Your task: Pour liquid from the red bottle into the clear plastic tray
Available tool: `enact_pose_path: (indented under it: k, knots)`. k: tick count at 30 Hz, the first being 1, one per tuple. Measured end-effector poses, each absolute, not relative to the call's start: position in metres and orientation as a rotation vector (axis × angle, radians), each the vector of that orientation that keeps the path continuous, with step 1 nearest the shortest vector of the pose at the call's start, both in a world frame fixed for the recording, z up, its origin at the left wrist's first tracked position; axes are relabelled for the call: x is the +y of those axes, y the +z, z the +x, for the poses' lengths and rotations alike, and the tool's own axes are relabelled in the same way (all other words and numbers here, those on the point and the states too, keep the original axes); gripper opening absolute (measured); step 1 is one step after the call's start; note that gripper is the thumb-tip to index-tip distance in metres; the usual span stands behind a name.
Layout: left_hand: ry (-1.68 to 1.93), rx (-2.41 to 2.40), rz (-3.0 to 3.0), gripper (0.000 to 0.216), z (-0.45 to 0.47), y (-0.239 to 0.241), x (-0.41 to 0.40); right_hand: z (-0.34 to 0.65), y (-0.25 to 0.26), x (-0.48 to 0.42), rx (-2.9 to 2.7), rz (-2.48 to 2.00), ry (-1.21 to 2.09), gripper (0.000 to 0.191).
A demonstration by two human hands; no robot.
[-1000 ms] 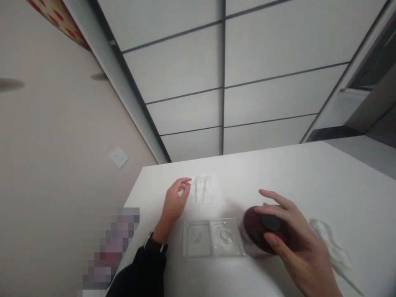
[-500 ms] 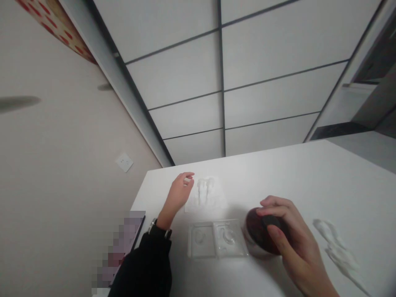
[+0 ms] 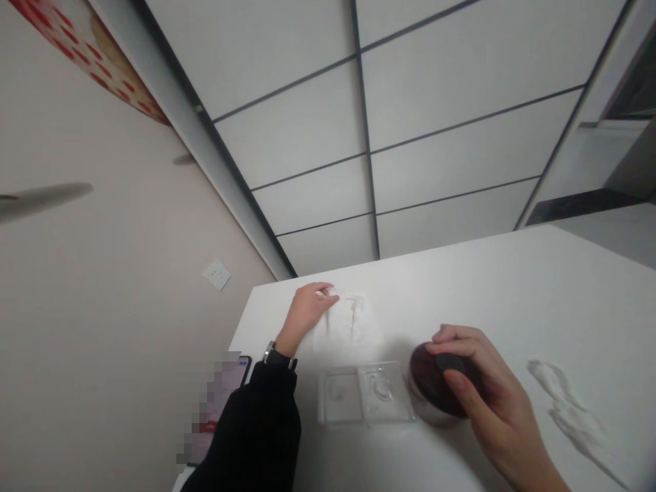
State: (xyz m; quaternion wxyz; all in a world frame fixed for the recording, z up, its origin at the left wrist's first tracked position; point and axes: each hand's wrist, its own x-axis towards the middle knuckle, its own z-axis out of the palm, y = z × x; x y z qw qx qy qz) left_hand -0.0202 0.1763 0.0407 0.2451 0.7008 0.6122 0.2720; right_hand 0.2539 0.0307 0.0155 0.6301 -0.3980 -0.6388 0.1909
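Observation:
My left hand (image 3: 310,307) reaches to the far side of the table, thumb and fingers pinched on a small white object (image 3: 331,292); its kind is too blurred to name. Beneath it lies a thin white sheet (image 3: 372,333), where another white piece with a thin stem (image 3: 353,304) rests to the right. My right hand (image 3: 486,383) is closed over the black knob (image 3: 449,365) of a dark red round lid (image 3: 425,383), which sits on a round container. A clear plastic case (image 3: 342,420) with two square halves lies flat and opened beside that container.
Crumpled white material (image 3: 568,403) lies at the right of the white table (image 3: 492,287). On the left edge is a phone or tablet (image 3: 225,393), partly blurred out. A wall with a socket (image 3: 217,275) borders the left, and white panelled doors (image 3: 322,198) stand behind.
My left hand has moved slightly right and its fingers have closed on the small white object. My right hand stays on the lid's knob. The view has shifted a little.

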Motion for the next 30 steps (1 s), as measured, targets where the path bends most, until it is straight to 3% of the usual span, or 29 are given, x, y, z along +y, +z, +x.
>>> enact_pose_path:
  k: [6,8,13,23,30]
  knots:
    - [1.181,1.581,1.763,0.049,-0.034,0.094,0.079,0.254,0.014,0.030,-1.471,-0.910,0.436,0.019]
    - [1.298,1.503,1.663,0.044,-0.031,0.096,0.044,0.254,0.013,0.030,-1.476,-0.908,0.441,0.018]
    - [1.374,1.466,1.571,0.034,-0.018,0.077,0.007,0.254,0.011,0.029,-1.468,-0.914,0.452,0.016]
    - [1.064,1.451,1.805,0.019,-0.021,0.025,0.002,0.253,0.011,0.029,-1.458,-0.933,0.446,0.018]
    - [1.162,1.217,1.725,0.030,-0.012,-0.002,0.001,0.254,0.010,0.029,-1.495,-0.933,0.440,0.017]
